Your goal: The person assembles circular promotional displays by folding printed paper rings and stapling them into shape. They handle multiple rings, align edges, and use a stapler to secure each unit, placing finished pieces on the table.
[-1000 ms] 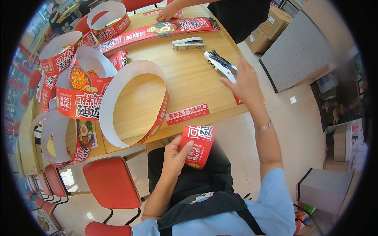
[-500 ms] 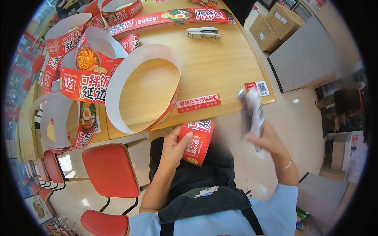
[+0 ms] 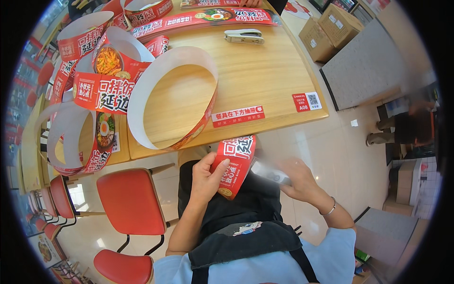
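Above my lap, my left hand pinches a red printed cardboard strip, thumb on its front face. My right hand is wrapped round a stapler, pale and smeared by motion, with its front end close to the strip's right edge. Whether they touch, I cannot tell. Just beyond, on the table, a large cardboard ring stands with its white inner side showing. Several more such rings are heaped at the left.
Flat red strips lie stacked along the far side of the wooden table, near a second stapler. Another person's hand shows at the far edge. Red chairs stand at my left; cartons sit far right.
My right hand has brought the stapler down and left, from near the table's corner to the strip's right edge. My left hand still holds the strip. Another person's hand shows more at the far edge.
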A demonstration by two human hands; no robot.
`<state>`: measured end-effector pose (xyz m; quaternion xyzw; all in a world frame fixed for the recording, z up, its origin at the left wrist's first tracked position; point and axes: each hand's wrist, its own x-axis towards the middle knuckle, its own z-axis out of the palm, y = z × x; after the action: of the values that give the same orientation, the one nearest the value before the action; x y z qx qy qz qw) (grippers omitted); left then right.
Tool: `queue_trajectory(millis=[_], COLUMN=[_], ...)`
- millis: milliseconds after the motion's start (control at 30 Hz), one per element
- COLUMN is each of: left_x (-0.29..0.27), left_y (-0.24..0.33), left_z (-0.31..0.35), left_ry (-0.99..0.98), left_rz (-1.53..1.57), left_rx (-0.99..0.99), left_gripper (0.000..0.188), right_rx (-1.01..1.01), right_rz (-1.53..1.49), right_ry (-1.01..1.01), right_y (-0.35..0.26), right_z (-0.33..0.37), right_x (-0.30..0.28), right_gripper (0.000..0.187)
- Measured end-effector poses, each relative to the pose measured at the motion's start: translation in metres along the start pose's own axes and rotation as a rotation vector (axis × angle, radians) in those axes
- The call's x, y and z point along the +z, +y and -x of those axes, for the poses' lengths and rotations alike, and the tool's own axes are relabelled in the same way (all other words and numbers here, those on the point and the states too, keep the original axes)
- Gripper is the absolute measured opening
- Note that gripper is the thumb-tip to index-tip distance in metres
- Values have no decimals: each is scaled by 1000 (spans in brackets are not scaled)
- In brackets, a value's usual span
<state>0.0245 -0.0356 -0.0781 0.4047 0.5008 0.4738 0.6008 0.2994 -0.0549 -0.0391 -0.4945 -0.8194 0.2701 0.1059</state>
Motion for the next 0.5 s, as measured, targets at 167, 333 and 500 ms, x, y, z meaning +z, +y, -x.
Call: queue_trajectory(millis=[167, 333, 500], left_x=[1, 1, 0], left_y=[0, 2, -4], left_z=[1, -1, -2], left_ry=[9, 14, 43], left_rz=[-122, -181, -220], left_rx=[81, 108, 125], left_gripper=[16, 16, 15], right_rx=[-2, -13, -21], right_rz=[10, 10, -3], right_ry=[-16, -20, -3], right_y=[-2, -2, 0], right_z=[-3, -4, -5], right_x=[-1, -1, 2], right_gripper=[64, 65, 65])
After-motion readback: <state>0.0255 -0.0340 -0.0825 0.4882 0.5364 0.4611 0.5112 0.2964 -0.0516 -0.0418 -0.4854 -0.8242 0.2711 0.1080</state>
